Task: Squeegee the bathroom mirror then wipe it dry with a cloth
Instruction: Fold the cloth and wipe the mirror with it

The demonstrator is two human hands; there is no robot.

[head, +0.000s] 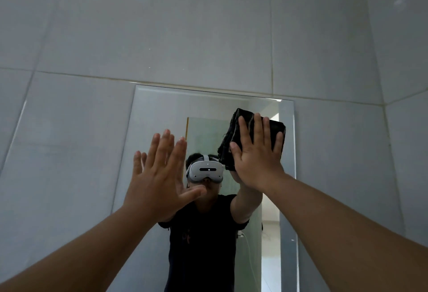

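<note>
Right hand flat on dark cloth against mirror

The tall frameless rectangular mirror hangs on the large-tiled wall. The right hand presses a folded dark cloth against its upper right part. The left hand lies flat by its left edge.

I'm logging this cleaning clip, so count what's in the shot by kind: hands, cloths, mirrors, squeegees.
Hands: 2, the left hand open with nothing in it, the right hand flat on the cloth
Cloths: 1, a dark folded cloth pressed to the glass
Mirrors: 1, the wall mirror
Squeegees: 0 in view
Total: 4
</note>
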